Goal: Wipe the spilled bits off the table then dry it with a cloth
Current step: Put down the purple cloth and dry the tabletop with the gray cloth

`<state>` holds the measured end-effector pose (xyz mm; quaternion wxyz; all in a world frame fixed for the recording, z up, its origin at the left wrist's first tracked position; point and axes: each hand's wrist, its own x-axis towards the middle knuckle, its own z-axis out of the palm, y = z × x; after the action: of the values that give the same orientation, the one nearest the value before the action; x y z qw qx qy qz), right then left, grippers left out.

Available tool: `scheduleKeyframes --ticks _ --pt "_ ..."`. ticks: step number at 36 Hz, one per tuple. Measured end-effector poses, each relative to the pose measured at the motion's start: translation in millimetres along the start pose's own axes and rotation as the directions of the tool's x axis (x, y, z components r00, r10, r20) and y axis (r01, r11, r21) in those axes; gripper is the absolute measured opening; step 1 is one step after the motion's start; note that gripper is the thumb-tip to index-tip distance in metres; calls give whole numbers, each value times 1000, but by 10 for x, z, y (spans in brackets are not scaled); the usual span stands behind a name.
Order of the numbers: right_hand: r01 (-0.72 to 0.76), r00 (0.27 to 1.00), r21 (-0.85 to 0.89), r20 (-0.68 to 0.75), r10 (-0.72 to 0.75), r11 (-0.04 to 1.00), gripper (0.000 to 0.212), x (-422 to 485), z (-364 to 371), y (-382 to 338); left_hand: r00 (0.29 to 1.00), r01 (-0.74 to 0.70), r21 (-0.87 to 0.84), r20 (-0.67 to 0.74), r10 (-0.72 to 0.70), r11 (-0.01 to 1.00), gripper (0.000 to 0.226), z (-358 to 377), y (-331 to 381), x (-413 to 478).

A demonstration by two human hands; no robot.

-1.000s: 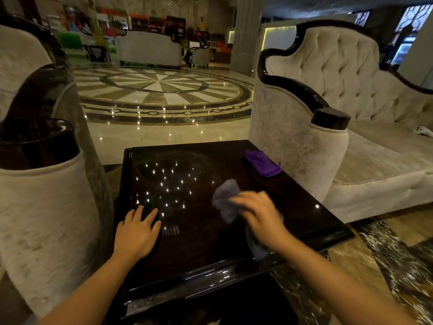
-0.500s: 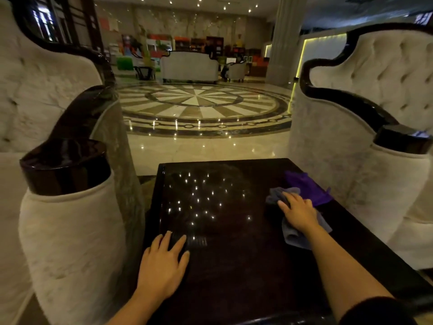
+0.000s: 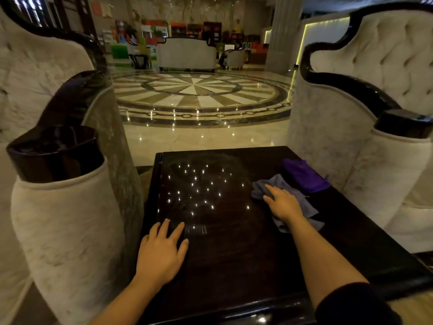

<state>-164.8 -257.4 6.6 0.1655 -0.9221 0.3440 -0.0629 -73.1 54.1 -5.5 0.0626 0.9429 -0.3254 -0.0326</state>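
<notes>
Table, dark and glossy, carries both hands. Left hand lies flat, fingers spread, on bare wood. Right hand presses palm-down, fingers extended, on grey cloth; purple cloth lies just beyond that hand, touching the grey.

Table bears two cloths

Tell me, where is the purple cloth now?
In the head view, the purple cloth lies at the table's far right edge, beside the grey cloth under the right hand.
</notes>
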Motion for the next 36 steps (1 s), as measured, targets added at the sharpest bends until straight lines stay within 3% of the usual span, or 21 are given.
scheduleKeyframes --ticks 11,20,31,36 --pt "356 924 71 118 -362 932 46 -615 208 -651 1000 -2 30 24 1 1000 54 -34 19 -34" --pt "568 785 178 177 -594 804 43 -1537 270 -800 999 -9 55 36 7 998 54 -27 32 -33" --pt "615 714 298 181 -676 730 31 -2389 -7 -776 999 -13 47 33 11 999 54 -24 25 -27" --pt "578 754 297 163 -637 760 30 -2385 -298 -644 999 -15 44 37 14 999 55 -40 13 -32"
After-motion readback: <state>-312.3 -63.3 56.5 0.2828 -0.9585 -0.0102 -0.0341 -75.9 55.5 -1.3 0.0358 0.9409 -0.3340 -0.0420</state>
